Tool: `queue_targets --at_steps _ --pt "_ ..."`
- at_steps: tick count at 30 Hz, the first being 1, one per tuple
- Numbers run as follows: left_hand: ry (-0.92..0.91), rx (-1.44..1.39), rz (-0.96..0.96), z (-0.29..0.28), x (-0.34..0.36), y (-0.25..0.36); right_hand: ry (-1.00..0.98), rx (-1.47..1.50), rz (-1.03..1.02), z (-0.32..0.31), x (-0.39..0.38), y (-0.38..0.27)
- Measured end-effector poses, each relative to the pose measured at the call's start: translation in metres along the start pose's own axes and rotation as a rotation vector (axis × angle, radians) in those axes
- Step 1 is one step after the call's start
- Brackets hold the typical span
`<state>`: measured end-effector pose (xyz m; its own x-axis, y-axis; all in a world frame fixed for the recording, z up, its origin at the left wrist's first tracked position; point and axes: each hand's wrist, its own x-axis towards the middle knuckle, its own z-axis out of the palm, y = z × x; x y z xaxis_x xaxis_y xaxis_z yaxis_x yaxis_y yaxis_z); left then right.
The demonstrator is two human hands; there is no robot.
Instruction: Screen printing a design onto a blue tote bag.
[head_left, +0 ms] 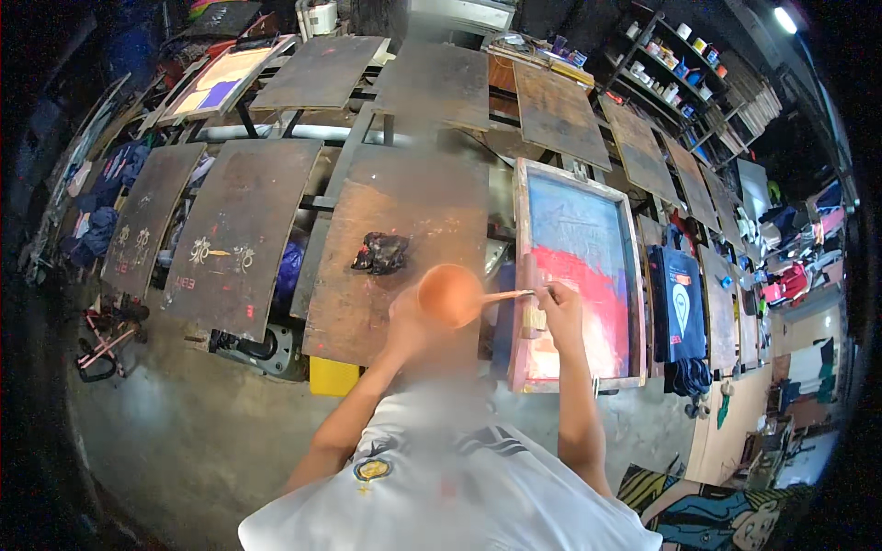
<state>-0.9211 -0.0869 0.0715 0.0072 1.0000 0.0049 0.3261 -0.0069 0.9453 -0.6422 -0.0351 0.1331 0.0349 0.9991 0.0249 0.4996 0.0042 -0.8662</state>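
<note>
My left hand grips an orange container, seen from above over a worn wooden board. My right hand holds a thin stick, which reaches from the container to the left side of a framed print screen. The screen has blue mesh with red-pink ink across its lower part. A squeegee-like bar lies along its inner left edge, beside my right hand. A crumpled dark plastic bundle sits on the board above my left hand. A vertical blurred strip hides part of the middle.
More boards stand in two rows, with another screen at the back left. A navy printed bag hangs on the right. A yellow box is under the middle board. Shelves of cans stand at the back right.
</note>
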Motion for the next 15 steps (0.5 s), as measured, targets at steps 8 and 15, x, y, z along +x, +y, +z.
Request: queue_targets --at_steps 8,15 --pt "0.040 0.459 0.157 -0.012 -0.012 -0.047 -0.003 0.693 0.332 0.009 -0.005 0.078" --pt "0.286 0.023 0.192 -0.022 -0.045 -0.075 -0.077 1.260 0.843 0.004 -0.029 0.063"
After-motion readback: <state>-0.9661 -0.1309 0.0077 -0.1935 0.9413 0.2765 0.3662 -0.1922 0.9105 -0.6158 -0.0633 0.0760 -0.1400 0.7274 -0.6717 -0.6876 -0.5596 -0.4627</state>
